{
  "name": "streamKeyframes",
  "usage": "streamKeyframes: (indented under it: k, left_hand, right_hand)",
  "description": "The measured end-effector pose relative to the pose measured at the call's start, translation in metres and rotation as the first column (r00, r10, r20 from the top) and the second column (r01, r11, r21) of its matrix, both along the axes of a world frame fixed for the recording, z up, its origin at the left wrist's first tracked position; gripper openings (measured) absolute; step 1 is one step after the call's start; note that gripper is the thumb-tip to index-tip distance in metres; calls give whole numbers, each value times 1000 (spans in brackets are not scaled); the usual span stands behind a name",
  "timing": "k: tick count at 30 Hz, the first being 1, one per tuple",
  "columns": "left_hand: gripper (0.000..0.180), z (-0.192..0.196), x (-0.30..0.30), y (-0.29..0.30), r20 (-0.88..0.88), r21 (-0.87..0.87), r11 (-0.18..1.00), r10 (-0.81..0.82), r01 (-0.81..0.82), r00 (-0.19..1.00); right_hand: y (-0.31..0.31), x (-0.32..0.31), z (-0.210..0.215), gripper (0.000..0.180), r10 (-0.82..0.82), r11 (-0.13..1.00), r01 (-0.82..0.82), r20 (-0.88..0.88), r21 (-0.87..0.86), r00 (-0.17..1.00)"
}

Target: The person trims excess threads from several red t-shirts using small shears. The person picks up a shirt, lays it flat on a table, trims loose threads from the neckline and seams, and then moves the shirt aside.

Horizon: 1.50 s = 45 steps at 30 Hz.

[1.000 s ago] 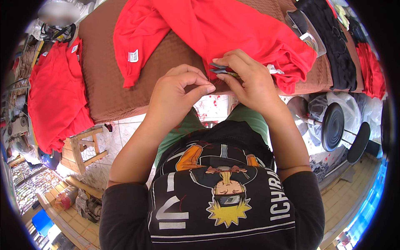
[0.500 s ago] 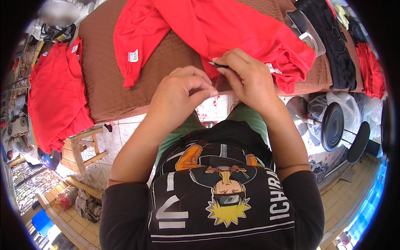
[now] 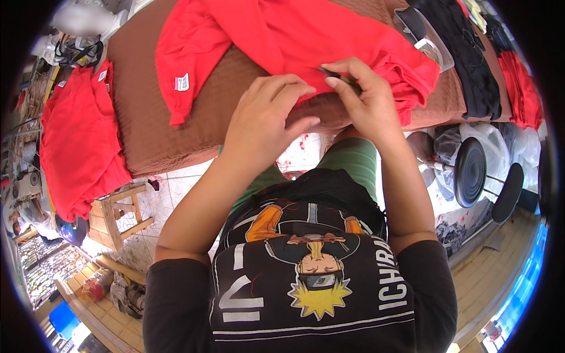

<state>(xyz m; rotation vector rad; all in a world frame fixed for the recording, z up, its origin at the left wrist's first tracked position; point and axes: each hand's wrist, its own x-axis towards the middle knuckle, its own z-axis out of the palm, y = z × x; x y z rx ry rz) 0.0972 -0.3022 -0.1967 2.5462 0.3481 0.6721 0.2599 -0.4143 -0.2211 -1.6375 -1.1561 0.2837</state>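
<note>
A red garment [image 3: 276,44] with a white tag [image 3: 181,82] on one end lies spread over a brown quilted cover [image 3: 138,112]. At its near edge my right hand [image 3: 374,103] grips a small dark pointed tool [image 3: 340,77], which looks like thread snips; its tip points left and most of it is hidden in my fingers. My left hand [image 3: 265,117] hovers to the left of it, fingers curved and thumb apart, with nothing visible in it. Its fingertips are in front of the garment's near edge; whether they touch the cloth I cannot tell.
More red garments [image 3: 79,144] hang at the left side. Black cloth [image 3: 456,50] and a clear plastic box [image 3: 432,44] lie on the right. A wooden stool [image 3: 109,217] stands at lower left. A round black disc [image 3: 469,172] and plastic bags [image 3: 488,141] are at right.
The thumb and fingers of my left hand have parted. My right hand has risen slightly and shifted right with the tool, away from my left hand.
</note>
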Motion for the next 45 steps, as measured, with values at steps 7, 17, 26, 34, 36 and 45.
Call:
streamKeyframes:
  k: [7, 17, 26, 34, 36, 45]
  left_hand:
    - [29, -47, 15, 15, 23, -205, 975, 95, -89, 995]
    - [18, -41, 13, 28, -123, -290, 956, 12, -48, 992]
    - [12, -19, 20, 40, -304, -165, 984, 13, -66, 952]
    - [13, -14, 19, 48, -352, -220, 976, -69, -11, 933]
    - [13, -12, 20, 48, -350, -266, 964, -86, -11, 933]
    - [22, -26, 9, 46, -179, -340, 928, -219, 149, 959]
  right_hand:
    - [3, -3, -19, 14, 9, 998, -14, -73, -63, 997]
    - [3, -9, -26, 16, 58, 990, -70, -96, -126, 994]
    - [3, -5, -23, 17, 92, 979, -122, -180, -166, 979]
    - [1, 0, -11, 18, 160, 946, -216, -230, -242, 960]
    - [0, 1, -10, 19, 179, 934, -232, -207, -273, 962]
    - [0, 1, -16, 22, 175, 956, -224, -245, -188, 954]
